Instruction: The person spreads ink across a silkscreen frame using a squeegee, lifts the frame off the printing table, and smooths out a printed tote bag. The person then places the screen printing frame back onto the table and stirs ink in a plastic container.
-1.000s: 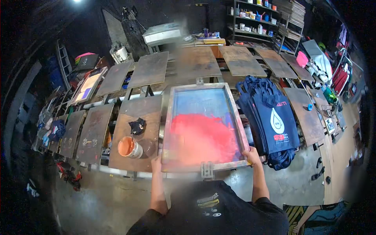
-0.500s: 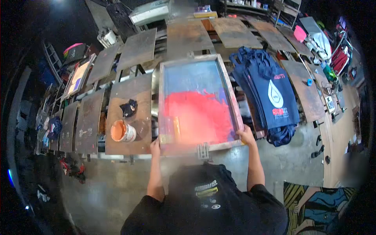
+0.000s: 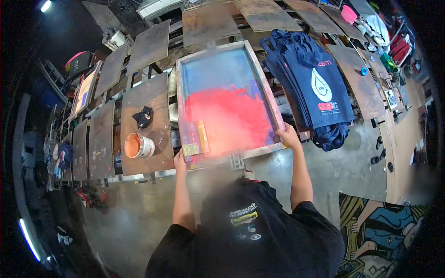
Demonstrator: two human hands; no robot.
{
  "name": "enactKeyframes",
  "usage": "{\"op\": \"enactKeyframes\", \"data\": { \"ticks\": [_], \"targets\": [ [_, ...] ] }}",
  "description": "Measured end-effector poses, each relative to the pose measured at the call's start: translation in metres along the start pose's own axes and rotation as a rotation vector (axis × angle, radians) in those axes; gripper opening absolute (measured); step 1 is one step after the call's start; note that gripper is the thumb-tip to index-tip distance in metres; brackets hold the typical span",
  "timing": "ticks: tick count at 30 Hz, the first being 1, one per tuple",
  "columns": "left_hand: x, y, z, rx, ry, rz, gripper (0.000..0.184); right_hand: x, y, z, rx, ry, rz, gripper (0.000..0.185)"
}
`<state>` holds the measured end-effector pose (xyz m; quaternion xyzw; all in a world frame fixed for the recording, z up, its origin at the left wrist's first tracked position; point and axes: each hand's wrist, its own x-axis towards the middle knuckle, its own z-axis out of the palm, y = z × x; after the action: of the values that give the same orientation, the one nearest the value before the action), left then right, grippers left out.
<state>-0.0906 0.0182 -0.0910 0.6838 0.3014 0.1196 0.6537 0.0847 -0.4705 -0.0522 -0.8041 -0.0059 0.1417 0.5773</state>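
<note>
A wooden-framed printing screen (image 3: 271, 95) lies in front of me, its blue mesh covered with red-pink ink over the lower part. My left hand (image 3: 180, 161) grips the frame's near left corner. At the near right corner, my right hand (image 3: 289, 135) is closed round the frame. A squeegee with a yellowish edge (image 3: 203, 136) rests inside the screen at the lower left, close to my left hand. A metal hinge clamp (image 3: 237, 161) sits at the middle of the near edge.
Left of the screen, a brown board (image 3: 157, 104) bears an orange ink tub (image 3: 140, 145) and a crumpled black cloth (image 3: 143, 117). Dark blue printed bags (image 3: 320, 88) are stacked on the right. More boards (image 3: 211, 23) stand in a far row. A blue object (image 3: 364, 71) lies farther right.
The view has tilted down and shifted, so the table sits higher in the picture. Both hands stay on the frame. The squeegee at the screen's lower left shows more clearly.
</note>
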Motion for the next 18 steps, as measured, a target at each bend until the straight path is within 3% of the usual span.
{"op": "enactKeyframes", "data": {
  "ticks": [4,6,8,10,12,14,18],
  "targets": [
    [0.002,-0.012,0.001,-0.063,0.021,-0.024,0.042,-0.006,-0.008,-0.003,-0.105,0.02,0.004,0.056],
    [0.007,-0.017,-0.002,0.177,0.062,0.145,0.04,-0.007,-0.005,0.002,-0.243,0.159,-0.142,0.054],
    [0.006,-0.026,0.0,0.152,0.015,0.071,0.042,-0.014,-0.005,0.005,-0.391,0.144,-0.15,0.055],
    [-0.009,-0.018,0.012,-0.278,-0.034,-0.303,0.049,-0.013,0.003,0.012,-0.194,0.188,-0.132,0.054],
    [-0.006,-0.02,0.012,-0.278,-0.01,-0.299,0.056,-0.011,0.004,0.009,-0.156,0.146,-0.131,0.053],
    [-0.004,-0.022,0.012,-0.122,-0.045,-0.101,0.057,-0.013,0.0,0.01,-0.12,0.103,-0.126,0.051],
    [-0.008,-0.021,0.015,-0.154,0.018,-0.078,0.057,-0.01,0.003,0.009,-0.151,0.123,-0.116,0.051]
  ]
}}
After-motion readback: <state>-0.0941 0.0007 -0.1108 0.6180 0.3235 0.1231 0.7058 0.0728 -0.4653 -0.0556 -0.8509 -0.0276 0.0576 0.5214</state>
